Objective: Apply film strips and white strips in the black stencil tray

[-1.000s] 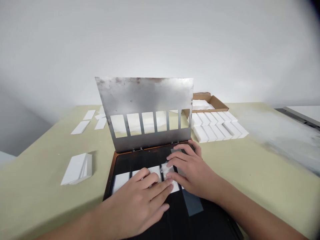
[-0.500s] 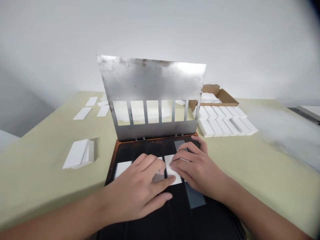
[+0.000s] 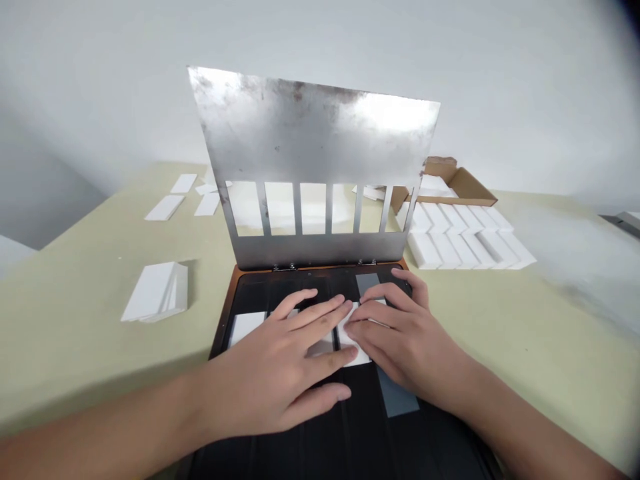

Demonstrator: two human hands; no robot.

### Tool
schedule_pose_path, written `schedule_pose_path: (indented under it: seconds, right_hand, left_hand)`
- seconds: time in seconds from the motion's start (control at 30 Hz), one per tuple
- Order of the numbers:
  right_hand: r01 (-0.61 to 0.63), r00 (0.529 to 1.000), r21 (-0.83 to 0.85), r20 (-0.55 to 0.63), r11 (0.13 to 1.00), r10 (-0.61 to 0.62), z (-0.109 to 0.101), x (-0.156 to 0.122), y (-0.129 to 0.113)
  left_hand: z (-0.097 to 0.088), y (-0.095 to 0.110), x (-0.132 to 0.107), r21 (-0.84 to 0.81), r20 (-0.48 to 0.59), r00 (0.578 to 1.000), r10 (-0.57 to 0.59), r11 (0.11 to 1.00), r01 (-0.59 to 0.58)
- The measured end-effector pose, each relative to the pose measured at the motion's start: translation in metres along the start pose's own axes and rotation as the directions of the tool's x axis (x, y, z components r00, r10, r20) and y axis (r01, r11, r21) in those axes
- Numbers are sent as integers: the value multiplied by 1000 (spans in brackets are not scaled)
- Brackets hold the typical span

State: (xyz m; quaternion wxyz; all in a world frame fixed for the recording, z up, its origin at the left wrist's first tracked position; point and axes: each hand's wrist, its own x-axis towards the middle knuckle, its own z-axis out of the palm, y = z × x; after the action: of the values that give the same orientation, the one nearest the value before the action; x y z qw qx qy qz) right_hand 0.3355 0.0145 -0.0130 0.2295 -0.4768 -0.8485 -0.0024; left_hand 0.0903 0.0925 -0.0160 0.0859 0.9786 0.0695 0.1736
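A black board [image 3: 320, 433] with an orange-brown edge lies in front of me, its hinged metal plate [image 3: 320, 150] with rectangular cut-outs raised at the back. White cards lie flat in a row on the board; one card [image 3: 249, 325] shows at the left, another [image 3: 353, 353] between my hands. My left hand [image 3: 280, 367] is open, fingers spread over the row, fingertips at the middle card. My right hand [image 3: 405, 333] has bent, parted fingers with tips on that same card. More white shows beneath its fingers. A grey strip [image 3: 397, 397] runs under it.
On the left of the table [image 3: 80, 300] stands a small stack of white cards [image 3: 157, 290], with several loose cards [image 3: 164, 207] farther back. Rows of white card stacks [image 3: 465, 240] and an open cardboard box [image 3: 470, 187] are at the back right.
My left hand's fingers have straightened and spread across the cards. My right hand's fingertips stay on the middle card. The view has shifted slightly, making the metal plate appear higher and larger.
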Motion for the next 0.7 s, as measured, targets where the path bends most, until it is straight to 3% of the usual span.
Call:
schedule_pose_path:
  seconds: [0.33, 0.47, 0.6, 0.7]
  right_hand:
    - [-22, 1000, 56, 14, 998, 21, 3, -1, 0]
    - [-71, 997, 196, 15, 978, 69, -16, 5, 1]
    - [-132, 982, 294, -94, 947, 166, -39, 4, 18]
    - [-135, 983, 334, -76, 933, 169, -37, -10, 34]
  left_hand:
    - [-2, 1, 0, -7, 5, 1000, 6, 1000, -6]
    - [-4, 1, 2, -14, -5, 1000, 28, 1000, -29]
    - [-8, 6, 15, -6, 9, 999, 43, 999, -43]
    - [-10, 18, 26, 57, 35, 999, 40, 997, -42]
